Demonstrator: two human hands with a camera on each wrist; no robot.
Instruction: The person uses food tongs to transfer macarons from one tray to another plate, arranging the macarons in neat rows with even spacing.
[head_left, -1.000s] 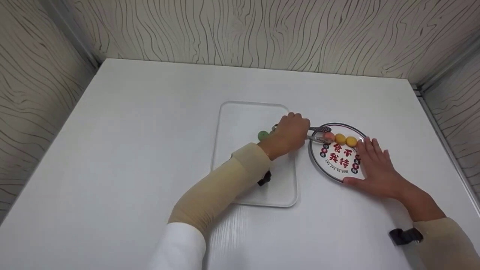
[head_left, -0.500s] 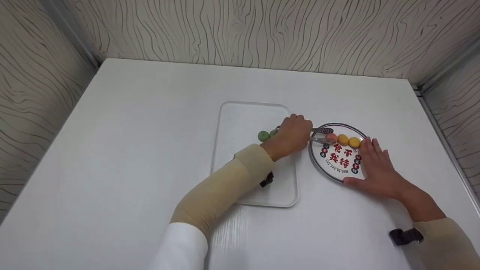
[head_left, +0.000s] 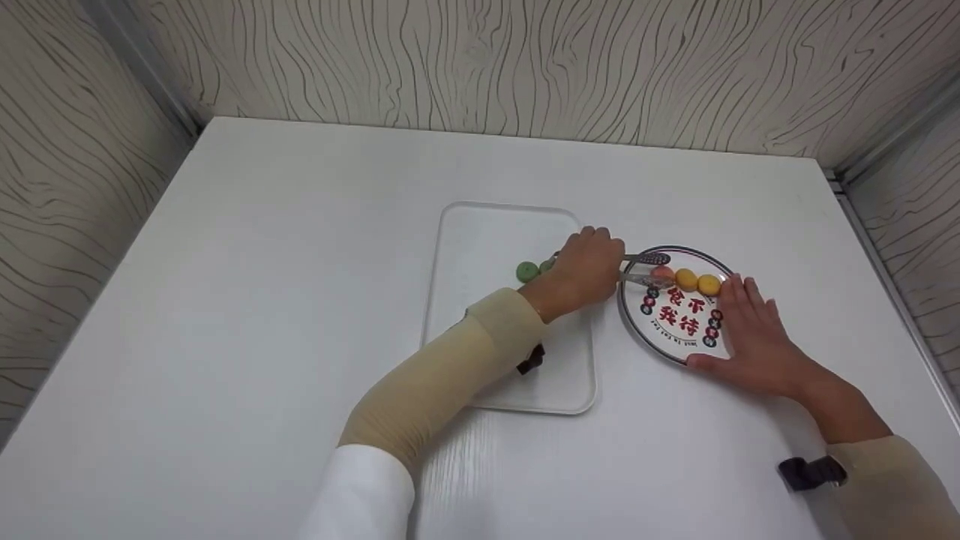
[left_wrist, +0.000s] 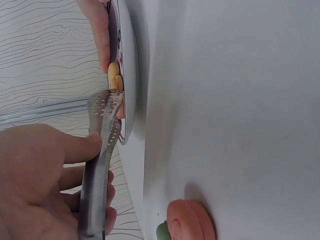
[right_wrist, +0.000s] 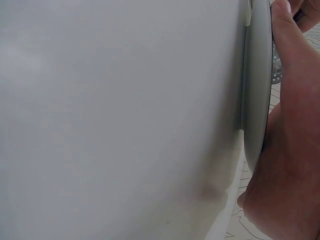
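My left hand (head_left: 577, 276) grips metal tongs (left_wrist: 94, 195) with perforated tips, thumb on one arm and fingers round the other. The tips straddle a pink macaron (head_left: 663, 271) on a round white plate (head_left: 701, 260) with red lettering; in the head view they stand apart around it. Whether they touch it is unclear. Two yellow macarons (head_left: 686, 280) continue the row to the right. My right hand (head_left: 757, 341) rests at the plate's right rim with fingers straight and spread, the thumb lying over the edge. The fingertips are close to the outermost yellow macaron.
A white rectangular tray (head_left: 480, 240) lies left of the plate, under my left forearm. Green macarons (head_left: 527, 271) sit on it, partly hidden by my hand. An orange-red macaron (left_wrist: 190, 220) shows low in the left wrist view. Patterned panels (head_left: 480, 67) enclose the table.
The tongs and pink macaron have shifted slightly right, and the yellow macarons moved right too. Since half a second ago, the tong tips have spread a little. The right hand stays put.
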